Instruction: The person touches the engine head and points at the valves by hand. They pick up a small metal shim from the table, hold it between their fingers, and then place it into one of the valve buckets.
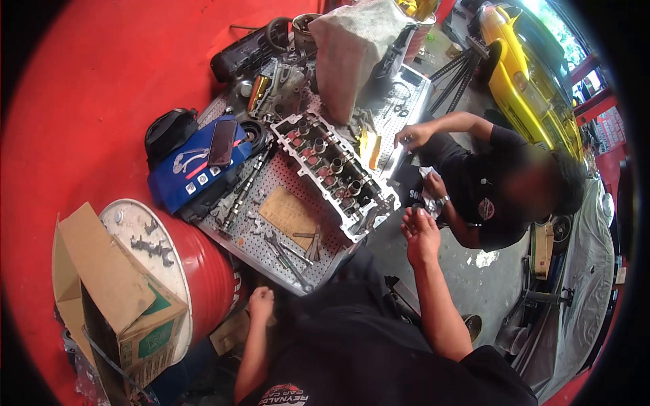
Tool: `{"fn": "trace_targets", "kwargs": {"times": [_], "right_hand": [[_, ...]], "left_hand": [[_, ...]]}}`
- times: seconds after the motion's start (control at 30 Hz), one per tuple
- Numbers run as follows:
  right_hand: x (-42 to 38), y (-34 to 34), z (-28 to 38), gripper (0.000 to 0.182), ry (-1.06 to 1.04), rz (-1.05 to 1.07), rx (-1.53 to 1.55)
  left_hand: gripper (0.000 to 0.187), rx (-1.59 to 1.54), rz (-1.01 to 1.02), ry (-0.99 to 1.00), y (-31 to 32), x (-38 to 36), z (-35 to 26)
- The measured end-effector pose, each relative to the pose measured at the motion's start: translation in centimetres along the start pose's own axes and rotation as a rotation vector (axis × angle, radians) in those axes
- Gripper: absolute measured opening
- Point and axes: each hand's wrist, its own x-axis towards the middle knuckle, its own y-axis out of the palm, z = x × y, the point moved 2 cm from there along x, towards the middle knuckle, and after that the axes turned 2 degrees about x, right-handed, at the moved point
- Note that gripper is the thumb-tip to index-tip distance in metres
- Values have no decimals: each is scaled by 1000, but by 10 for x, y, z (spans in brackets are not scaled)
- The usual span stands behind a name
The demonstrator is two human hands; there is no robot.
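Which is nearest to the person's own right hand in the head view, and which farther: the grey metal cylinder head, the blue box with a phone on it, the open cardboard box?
From the right hand:
1. Grey metal cylinder head, just to its left on the perforated bench.
2. Blue box with a phone on it, at the bench's left end.
3. Open cardboard box, far left on the red drum.

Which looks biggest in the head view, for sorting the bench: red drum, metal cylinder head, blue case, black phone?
1. Red steel drum, though it is nearer the camera.
2. Grey metal cylinder head.
3. Blue plastic case; close to the head in size, so unsure.
4. Black phone.
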Motion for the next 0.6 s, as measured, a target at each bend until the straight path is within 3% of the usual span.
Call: {"fn": "trace_targets", "kwargs": {"times": [0.17, 0.3, 0.4, 0.6], "right_hand": [[-51, 25, -31, 22, 23, 147, -180], [-89, 47, -52, 23, 51, 237, -271], [-106, 54, -61, 22, 36, 342, -332], [-117, 63, -47, 21, 39, 465, -377]], "left_hand": [[29, 221, -21, 358, -1, -35, -138], [30, -26, 128, 451, 9, -70, -232], [30, -330, 255, 418, 29, -78, -258], [26, -554, 310, 440, 46, -78, -274]]}}
